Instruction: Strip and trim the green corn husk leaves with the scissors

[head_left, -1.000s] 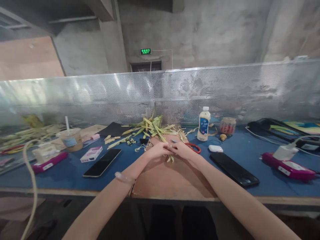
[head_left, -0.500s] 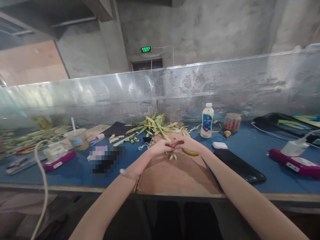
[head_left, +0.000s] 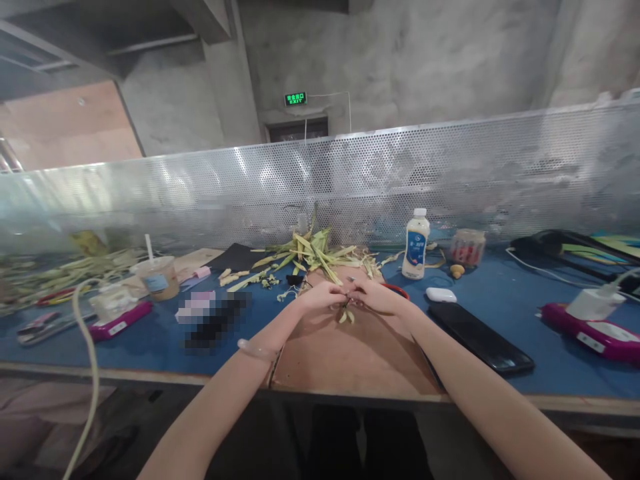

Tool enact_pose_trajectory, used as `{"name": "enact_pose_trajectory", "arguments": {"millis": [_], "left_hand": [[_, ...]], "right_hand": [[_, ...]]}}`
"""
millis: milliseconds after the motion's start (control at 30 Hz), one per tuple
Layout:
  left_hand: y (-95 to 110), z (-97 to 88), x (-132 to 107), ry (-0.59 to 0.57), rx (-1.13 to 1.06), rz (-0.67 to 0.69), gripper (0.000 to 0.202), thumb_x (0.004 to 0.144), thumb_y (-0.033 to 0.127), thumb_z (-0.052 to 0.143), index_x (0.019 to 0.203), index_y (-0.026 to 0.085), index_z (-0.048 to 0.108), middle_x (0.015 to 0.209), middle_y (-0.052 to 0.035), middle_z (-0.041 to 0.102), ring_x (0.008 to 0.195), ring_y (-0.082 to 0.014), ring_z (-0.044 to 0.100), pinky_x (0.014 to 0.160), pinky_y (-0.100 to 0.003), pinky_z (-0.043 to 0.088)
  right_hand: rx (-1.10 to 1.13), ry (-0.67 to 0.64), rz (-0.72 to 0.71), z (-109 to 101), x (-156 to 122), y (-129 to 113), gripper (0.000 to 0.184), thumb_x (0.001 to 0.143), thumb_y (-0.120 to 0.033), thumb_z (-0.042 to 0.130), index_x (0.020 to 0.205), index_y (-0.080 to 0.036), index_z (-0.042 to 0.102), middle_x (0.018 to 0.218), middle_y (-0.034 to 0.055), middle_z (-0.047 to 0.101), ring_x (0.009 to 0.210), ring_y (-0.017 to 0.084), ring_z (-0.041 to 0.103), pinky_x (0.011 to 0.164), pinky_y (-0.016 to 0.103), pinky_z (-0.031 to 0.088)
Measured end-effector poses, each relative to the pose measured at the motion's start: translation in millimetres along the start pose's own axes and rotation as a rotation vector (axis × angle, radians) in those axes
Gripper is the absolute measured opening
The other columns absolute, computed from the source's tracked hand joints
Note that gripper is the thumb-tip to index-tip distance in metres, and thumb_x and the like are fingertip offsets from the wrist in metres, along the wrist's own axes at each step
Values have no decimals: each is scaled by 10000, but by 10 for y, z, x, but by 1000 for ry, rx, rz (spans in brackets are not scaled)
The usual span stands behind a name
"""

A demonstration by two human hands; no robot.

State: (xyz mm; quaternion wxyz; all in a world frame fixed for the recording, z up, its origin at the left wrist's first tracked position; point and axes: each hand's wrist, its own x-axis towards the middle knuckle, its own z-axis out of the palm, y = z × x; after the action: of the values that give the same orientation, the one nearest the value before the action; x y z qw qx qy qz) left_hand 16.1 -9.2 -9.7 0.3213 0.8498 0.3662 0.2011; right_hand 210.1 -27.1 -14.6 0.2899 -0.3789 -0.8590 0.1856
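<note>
We see two bare hands at close work in the centre of the frame, above a brown wooden board (head_left: 350, 363) laid on a blue table (head_left: 400, 270). Our left hand (head_left: 325, 295) pinches its fingers narrow at the stem of a small pale sprig (head_left: 346, 316), whose leaves point toward the bottom of the frame. Our right hand (head_left: 374, 297) meets it from the other side, fingers bent and tips close to the left ones; we cannot tell whether they, too, grip the sprig. A pale bracelet (head_left: 255, 349) rings our left wrist.

Just beyond the hands, we see a heap of green and yellow leaf strips (head_left: 316, 255) spread at mid-frame, over the far end of the board. A red loop (head_left: 397, 289), partly hidden, shows behind our right hand. To the right of centre stand a white-capped bottle (head_left: 416, 247) with a blue label and a clear jar (head_left: 468, 249) of red contents; nearer us lie a white case (head_left: 441, 295) and a black phone (head_left: 481, 338). At left of frame, a cup (head_left: 157, 280) with a straw stands behind a magenta power strip (head_left: 121, 321). A perforated metal screen (head_left: 350, 177) crosses the background, and a green exit sign (head_left: 295, 99) glows at upper centre.
</note>
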Motion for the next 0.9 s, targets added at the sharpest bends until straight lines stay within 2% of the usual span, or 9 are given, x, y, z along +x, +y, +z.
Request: {"name": "enact_pose_trajectory", "arguments": {"millis": [100,200,367,500,600,667,733,800,900], "left_hand": [[15,-7,-9,-5,0,0,329,728,366,548,858,97,686,714,-23,621,639,-127,515,612,-230,378],[29,1,-18,2,-7,-6,361,711,420,588,842,98,686,707,-32,634,644,-132,532,614,-233,390],[8,36,-3,22,-48,-6,393,691,449,624,858,98,682,718,-55,658,660,-147,561,633,-242,413],[-39,41,15,24,-68,3,359,704,411,616,839,85,681,745,-67,661,677,-156,568,652,-252,420],[-58,18,18,20,-61,8,350,707,377,614,888,86,682,786,-66,661,713,-155,567,677,-247,416],[-59,-9,16,14,-37,14,353,707,391,614,869,86,687,760,-57,653,700,-151,556,669,-243,404],[-56,-35,12,5,-12,12,367,710,429,604,799,83,690,690,-46,632,657,-147,539,639,-243,391],[-58,-51,7,-6,-4,9,376,721,444,588,773,85,689,666,-42,621,644,-147,533,628,-243,385],[-84,-46,1,-27,-18,8,380,748,432,560,845,86,683,710,-53,633,661,-149,543,635,-248,395]], "right_hand": [[-55,16,0,0,-18,-49,185,857,-250,448,830,-170,612,797,55,636,721,167,551,689,279,409],[-95,31,-7,18,-27,-84,218,889,-264,397,835,-172,587,828,60,621,741,165,548,683,270,398],[-155,57,-17,74,18,-50,264,896,-288,377,725,-181,547,704,25,570,622,144,491,586,251,351],[-161,63,-36,117,54,-2,295,880,-265,383,643,-186,540,608,-5,539,550,123,443,539,244,309],[-142,75,-42,122,52,-6,341,889,-324,378,636,-182,557,612,-2,559,557,118,461,534,238,323],[-86,88,-36,111,48,-10,302,870,-381,428,723,-178,597,663,8,597,584,121,497,541,235,352],[69,61,0,94,48,6,256,824,-396,515,914,-180,618,716,15,629,588,123,525,527,231,381],[257,10,47,80,52,47,327,767,-360,595,1042,-184,605,740,19,649,583,124,544,516,230,406],[405,1,47,78,61,122,286,708,-310,646,958,-173,663,784,34,678,647,140,586,598,257,457]]}}
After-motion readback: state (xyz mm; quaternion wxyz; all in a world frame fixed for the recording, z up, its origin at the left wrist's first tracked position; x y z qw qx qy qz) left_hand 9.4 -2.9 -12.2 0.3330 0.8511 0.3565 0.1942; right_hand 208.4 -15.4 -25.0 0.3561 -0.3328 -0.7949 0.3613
